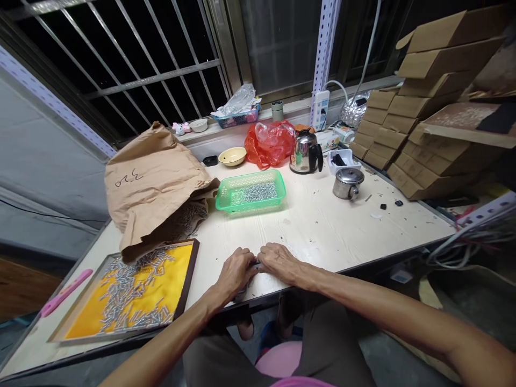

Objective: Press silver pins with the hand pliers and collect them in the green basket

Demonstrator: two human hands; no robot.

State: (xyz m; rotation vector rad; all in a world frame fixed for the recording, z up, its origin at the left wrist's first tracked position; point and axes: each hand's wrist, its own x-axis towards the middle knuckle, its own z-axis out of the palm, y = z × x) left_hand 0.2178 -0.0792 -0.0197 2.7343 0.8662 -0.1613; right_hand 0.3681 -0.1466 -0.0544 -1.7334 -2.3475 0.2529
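My left hand (236, 271) and my right hand (279, 261) rest together near the front edge of the pale wooden table (322, 226). Both have their fingers curled, and they meet over a small dark object (255, 264) that I cannot make out. To the left lies a framed tray with a yellow lining (177, 279) covered in several small metal pins (129, 293). A green plastic basket (250, 190) farther back holds more of the same pins.
A big brown paper bag (153, 183) spills pins onto the tray. A pink tool (64, 293) lies at the left edge. At the back stand a yellow bowl (232, 156), red plastic bag (269, 142), kettle (305, 152) and steel pot (348, 183). Cardboard boxes (423, 107) are stacked on the right.
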